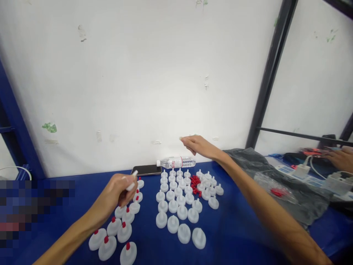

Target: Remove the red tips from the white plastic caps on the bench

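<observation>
My left hand (121, 187) is closed around a white spouted cap (130, 186), its narrow spout pointing up past the fingers. Beneath and beside that hand stand several white caps with red tips (124, 232) on their spouts. My right hand (200, 145) is raised over the back of the table, fingers pinched together; what they hold, if anything, I cannot make out. Between my arms, several plain white caps (173, 206) stand in rough rows, spouts up. A heap of small red tips (195, 184) lies beside them, with a looser cluster of white caps to its right.
A water bottle (176, 162) lies along the wall, next to a dark phone (147, 169). Right of the blue table (149, 243) are grey plastic sheeting (264, 187), a clear bag with red pieces (278, 192) and power strips with chargers. Another person's hand (343, 159) shows at the right edge.
</observation>
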Available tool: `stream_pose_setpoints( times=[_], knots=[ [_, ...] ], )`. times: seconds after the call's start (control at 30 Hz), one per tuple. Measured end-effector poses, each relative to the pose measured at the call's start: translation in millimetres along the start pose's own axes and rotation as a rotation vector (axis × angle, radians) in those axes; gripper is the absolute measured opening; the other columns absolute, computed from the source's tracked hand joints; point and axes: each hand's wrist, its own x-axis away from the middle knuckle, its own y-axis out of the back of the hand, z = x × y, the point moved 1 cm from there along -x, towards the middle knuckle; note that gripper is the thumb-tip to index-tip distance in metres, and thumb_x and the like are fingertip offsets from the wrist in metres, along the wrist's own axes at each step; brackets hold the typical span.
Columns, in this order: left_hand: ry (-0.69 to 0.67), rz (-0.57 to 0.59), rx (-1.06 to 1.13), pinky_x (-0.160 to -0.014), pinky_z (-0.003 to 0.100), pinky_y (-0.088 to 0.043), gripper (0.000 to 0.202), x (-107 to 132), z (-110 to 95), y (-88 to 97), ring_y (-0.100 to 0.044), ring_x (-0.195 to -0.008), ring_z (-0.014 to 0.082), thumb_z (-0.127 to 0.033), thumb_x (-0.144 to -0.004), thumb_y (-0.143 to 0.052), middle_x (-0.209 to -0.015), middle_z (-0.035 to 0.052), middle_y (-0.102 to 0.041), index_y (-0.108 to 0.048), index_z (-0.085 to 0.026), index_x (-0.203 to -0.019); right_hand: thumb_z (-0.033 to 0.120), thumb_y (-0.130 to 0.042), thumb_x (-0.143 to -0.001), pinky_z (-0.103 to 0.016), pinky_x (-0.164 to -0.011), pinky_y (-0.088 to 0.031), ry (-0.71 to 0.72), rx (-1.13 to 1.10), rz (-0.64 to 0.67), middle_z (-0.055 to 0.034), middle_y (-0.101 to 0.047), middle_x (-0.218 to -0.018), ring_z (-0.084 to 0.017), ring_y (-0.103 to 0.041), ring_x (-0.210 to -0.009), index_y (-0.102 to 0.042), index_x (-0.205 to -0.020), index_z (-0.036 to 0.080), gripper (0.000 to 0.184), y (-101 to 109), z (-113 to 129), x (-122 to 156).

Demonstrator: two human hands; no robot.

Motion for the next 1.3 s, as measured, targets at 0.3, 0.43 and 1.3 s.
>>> stream_pose_setpoints(
  times=[0.3, 0.43, 1.3],
  knots=[
    [-0.304, -0.170, -0.784, -0.061, 0.033, -0.046, 0.026, 2, 15, -9.1, -0.064, -0.070, 0.0223, -0.052, -0.098, -0.055, -0.084, 0.0020, -0.070, -0.064, -0.028, -0.094, 0.035, -0.071, -0.097, -0.034, -0.076, -0.060, -0.414, 0.344, 0.626, -0.0047, -0.073, -0.101, -0.018, -0.071, -0.084, -0.071, -0.105, 0.016, 0.021, -30, -38, -1],
    [-0.478, -0.160, -0.965, -0.060, 0.032, -0.052, 0.027, 3, 19, -12.5, -0.073, -0.080, 0.0232, -0.049, -0.102, -0.052, -0.107, 0.0059, -0.074, -0.065, -0.029, -0.114, 0.039, -0.068, -0.100, -0.042, -0.087, -0.061, -0.438, 0.426, 0.637, -0.0072, -0.069, -0.121, -0.022, -0.070, -0.101, -0.066, -0.123, 0.017, 0.032, -32, -28, 0],
    [-0.157, -0.164, -1.062, -0.067, 0.039, -0.052, 0.034, 3, 16, -8.1, -0.063, -0.107, 0.0315, -0.032, -0.101, -0.036, -0.106, 0.0097, -0.072, -0.068, -0.023, -0.105, 0.039, -0.058, -0.106, -0.031, -0.060, -0.032, 0.235, 0.437, 0.031, -0.0031, -0.077, -0.099, -0.018, -0.069, -0.084, -0.072, -0.098, 0.020, 0.025, -87, 45, 5]
  ],
)
